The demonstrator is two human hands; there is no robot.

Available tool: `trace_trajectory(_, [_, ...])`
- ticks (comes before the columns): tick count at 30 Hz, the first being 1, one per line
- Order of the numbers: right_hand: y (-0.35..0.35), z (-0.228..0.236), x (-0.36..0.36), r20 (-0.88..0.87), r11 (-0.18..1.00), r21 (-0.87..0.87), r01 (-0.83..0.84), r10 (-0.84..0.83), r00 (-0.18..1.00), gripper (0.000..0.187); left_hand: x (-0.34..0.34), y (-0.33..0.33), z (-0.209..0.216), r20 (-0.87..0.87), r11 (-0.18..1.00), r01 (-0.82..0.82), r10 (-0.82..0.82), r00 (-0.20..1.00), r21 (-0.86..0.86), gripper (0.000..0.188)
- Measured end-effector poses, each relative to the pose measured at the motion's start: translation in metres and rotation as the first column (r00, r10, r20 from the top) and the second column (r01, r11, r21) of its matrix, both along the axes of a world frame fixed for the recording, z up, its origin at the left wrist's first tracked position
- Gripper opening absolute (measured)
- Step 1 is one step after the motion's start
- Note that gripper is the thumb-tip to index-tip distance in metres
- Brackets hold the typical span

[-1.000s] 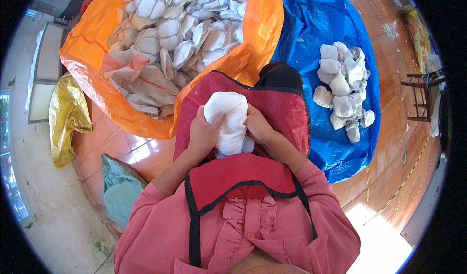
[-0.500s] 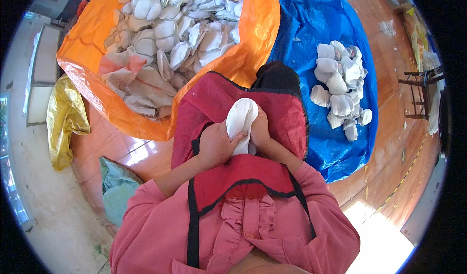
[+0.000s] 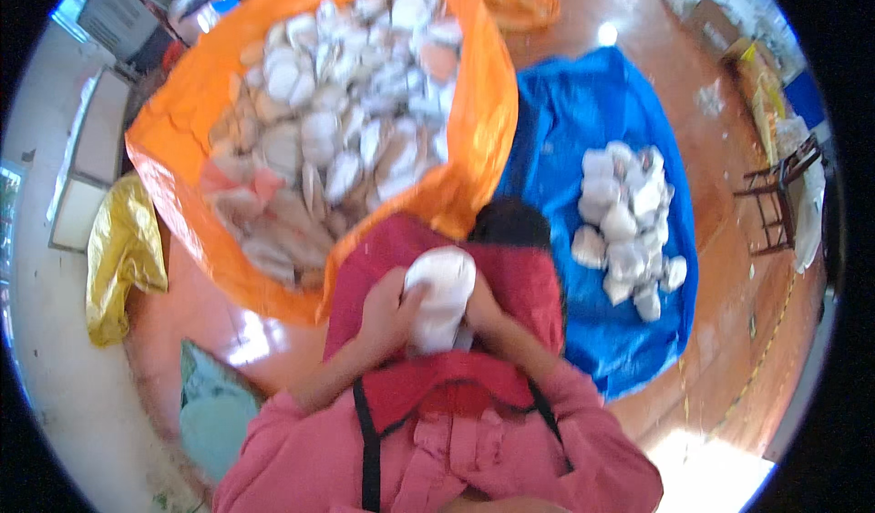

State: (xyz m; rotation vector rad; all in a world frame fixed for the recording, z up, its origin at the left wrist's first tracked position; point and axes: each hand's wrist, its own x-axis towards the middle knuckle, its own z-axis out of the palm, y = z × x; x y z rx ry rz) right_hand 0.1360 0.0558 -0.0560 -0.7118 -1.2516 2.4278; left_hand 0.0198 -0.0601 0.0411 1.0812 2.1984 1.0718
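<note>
left hand (image 3: 387, 308) + right hand (image 3: 481, 305): both clamped on 1 white padded fabric piece (image 3: 439, 296) | on red apron lap (image 3: 529, 281), now folded narrower than 1 s ago | orange sack of pieces (image 3: 474, 121) ahead-left, sorted pile on blue tarp (image 3: 565, 121) right

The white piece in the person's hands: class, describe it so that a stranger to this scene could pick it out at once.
Start at the red apron spread over the person's lap, between the orange sheet and the blue sheet. On it, the left hand and right hand clasp one white piece. Unlike the heaped pieces on both sheets, it sits alone, held from both sides.
</note>
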Motion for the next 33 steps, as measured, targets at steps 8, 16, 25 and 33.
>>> trace_trajectory(8, [-0.005, 0.001, -0.001, -0.144, 0.994, 0.076, -0.083, 0.093, 0.985, 0.040, -0.004, 0.010, -0.020, -0.059, 0.982, -0.040, 0.029, 0.998, -0.186, 0.038])
trace_trajectory(16, [-0.009, -0.011, 0.003, -0.022, 0.974, 0.222, 0.038, -0.034, 0.999, 0.026, 0.007, 0.006, -0.039, 0.302, 0.999, 0.017, -0.003, 0.953, -0.043, 0.050])
trace_trajectory(25, [-0.008, -0.051, 0.005, -0.008, 0.968, -0.225, 0.112, -0.116, 0.993, 0.025, 0.025, 0.002, -0.025, 0.033, 0.945, 0.161, -0.158, 0.987, -0.285, 0.056])
trace_trajectory(33, [-0.006, -0.039, -0.006, 0.094, 0.944, -0.104, 0.313, -0.304, 0.948, 0.026, 0.015, -0.008, -0.056, 0.628, 0.990, -0.143, 0.098, 0.772, 0.022, 0.043])
